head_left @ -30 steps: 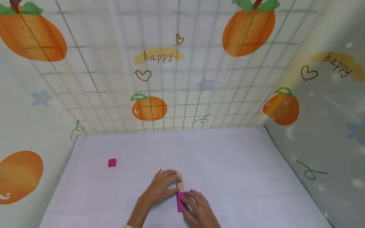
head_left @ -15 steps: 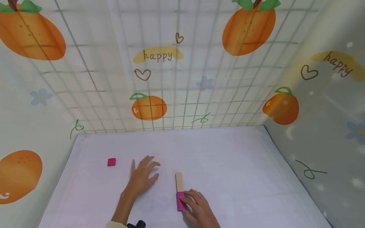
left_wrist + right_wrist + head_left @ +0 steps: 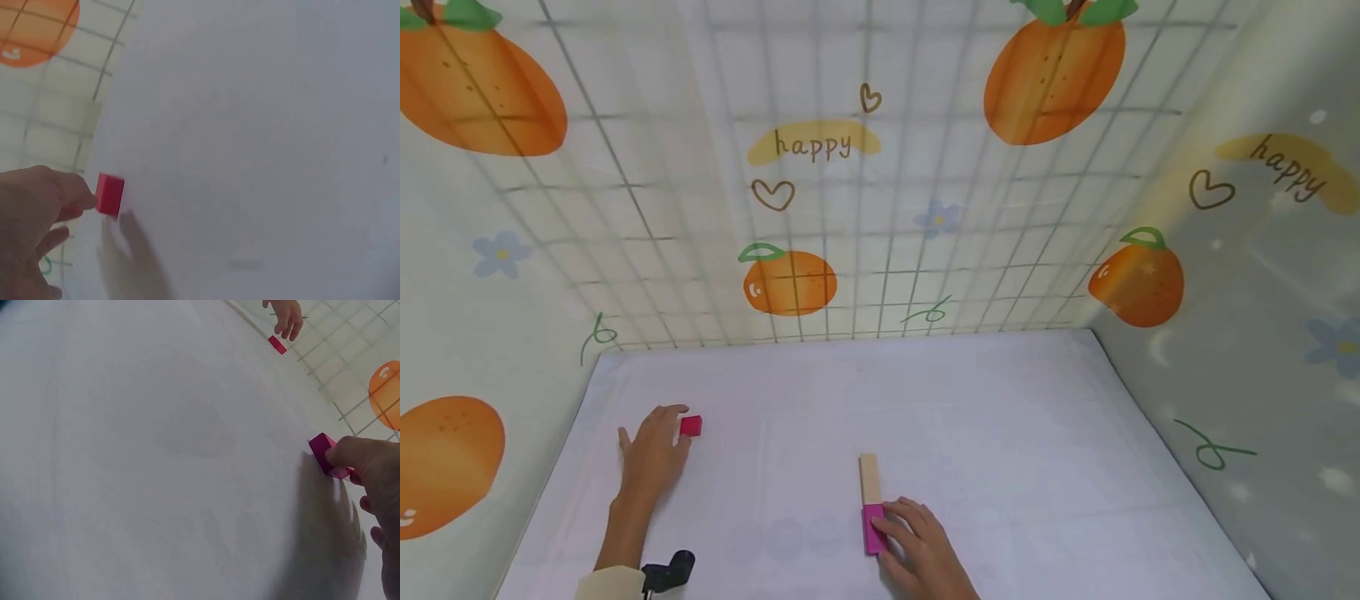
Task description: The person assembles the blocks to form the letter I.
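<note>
My left hand [image 3: 653,454] reaches to a small red block [image 3: 691,426] at the table's left side, its parted thumb and index finger at the block's left edge. In the left wrist view the fingertips come right to that block [image 3: 110,194]; the right wrist view shows them just above it. Near the front middle, my right hand [image 3: 925,546] holds a magenta block [image 3: 874,529] lying flat, with thumb and fingers curled at its right side and top. Against the magenta block's far end lies a plain wooden block [image 3: 869,479], in line with it.
A white cloth covers the table [image 3: 1000,433]. Behind it stands a curtain [image 3: 865,208] printed with oranges and grid lines, and similar curtain walls close off the left and right sides. A black device [image 3: 670,572] sits at the left wrist.
My left hand has let go of the wooden block and moved left across the table to the red block. The right hand has stayed on the magenta block.
</note>
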`<state>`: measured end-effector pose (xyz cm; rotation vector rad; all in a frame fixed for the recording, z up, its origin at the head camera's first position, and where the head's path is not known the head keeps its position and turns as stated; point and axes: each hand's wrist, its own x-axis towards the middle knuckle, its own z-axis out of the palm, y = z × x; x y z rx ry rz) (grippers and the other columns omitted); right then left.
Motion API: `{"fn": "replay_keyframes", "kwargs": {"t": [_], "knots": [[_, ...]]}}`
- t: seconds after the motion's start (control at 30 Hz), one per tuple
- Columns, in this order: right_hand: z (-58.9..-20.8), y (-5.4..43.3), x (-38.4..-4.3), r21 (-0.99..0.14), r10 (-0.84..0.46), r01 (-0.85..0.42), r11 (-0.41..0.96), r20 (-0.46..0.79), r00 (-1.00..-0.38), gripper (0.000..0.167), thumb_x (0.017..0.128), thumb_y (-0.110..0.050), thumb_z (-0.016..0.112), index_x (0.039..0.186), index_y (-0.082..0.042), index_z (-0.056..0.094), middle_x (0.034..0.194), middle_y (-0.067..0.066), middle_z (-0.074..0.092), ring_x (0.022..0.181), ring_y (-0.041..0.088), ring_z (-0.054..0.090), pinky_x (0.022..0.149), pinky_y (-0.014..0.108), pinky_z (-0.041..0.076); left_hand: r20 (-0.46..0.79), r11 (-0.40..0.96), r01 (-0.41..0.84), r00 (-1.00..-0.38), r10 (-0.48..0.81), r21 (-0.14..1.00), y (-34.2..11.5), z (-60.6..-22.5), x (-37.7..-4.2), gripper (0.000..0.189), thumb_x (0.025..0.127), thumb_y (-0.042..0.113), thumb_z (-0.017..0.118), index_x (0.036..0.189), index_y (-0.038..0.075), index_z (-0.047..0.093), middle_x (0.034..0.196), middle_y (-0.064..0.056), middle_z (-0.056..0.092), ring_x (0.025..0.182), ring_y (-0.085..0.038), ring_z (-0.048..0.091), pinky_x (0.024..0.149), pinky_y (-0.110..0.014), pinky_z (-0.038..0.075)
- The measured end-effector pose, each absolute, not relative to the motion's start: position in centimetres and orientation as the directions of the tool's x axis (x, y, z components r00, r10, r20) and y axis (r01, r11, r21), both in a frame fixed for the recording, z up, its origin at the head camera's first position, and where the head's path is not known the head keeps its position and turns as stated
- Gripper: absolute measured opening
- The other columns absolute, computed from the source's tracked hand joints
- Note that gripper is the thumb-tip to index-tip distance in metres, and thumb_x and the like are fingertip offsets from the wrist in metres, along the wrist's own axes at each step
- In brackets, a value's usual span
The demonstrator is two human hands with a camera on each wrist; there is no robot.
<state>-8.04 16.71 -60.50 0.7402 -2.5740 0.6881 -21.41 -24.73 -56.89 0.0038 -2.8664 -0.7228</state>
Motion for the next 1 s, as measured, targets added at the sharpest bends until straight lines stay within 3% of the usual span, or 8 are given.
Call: {"fn": "replay_keyframes", "kwargs": {"t": [0.3,0.6,1.0], "knots": [[-60.5,16.7,-8.1,-0.324,-0.394,-0.585,0.744,0.494,-0.775,0.043,0.075,-0.023,0.084,0.117,-0.018,0.072,0.127,0.002,0.063,0.121,0.027,0.056,0.093,0.050,0.050,0.138,0.868,0.086,-0.990,0.021,0.489,-26.2,-56.7,-21.5,0.029,0.092,0.005,0.061,0.120,0.003,0.061,0.138,-0.027,0.053,0.137,-0.046,0.036,0.107,-0.077,0.006],[-60.2,16.6,-7.8,-0.360,-0.375,-0.536,0.764,0.428,-0.822,0.042,0.078,-0.025,0.082,0.118,-0.019,0.072,0.128,0.000,0.062,0.123,0.023,0.054,0.095,0.050,0.051,0.201,0.869,0.150,-0.978,0.060,0.471,-26.1,-56.9,-21.4,0.026,0.090,0.002,0.066,0.116,0.001,0.064,0.130,-0.026,0.059,0.131,-0.046,0.044,0.108,-0.072,0.018],[-60.2,16.6,-7.8,-0.345,-0.381,-0.560,0.753,0.466,-0.799,0.043,0.077,-0.024,0.083,0.118,-0.018,0.072,0.127,0.002,0.063,0.122,0.025,0.055,0.094,0.050,0.051,0.260,0.866,0.196,-0.962,0.079,0.461,-26.1,-57.4,-21.4,0.029,0.088,0.001,0.070,0.116,0.001,0.064,0.122,-0.024,0.064,0.123,-0.045,0.051,0.107,-0.068,0.026]]}}
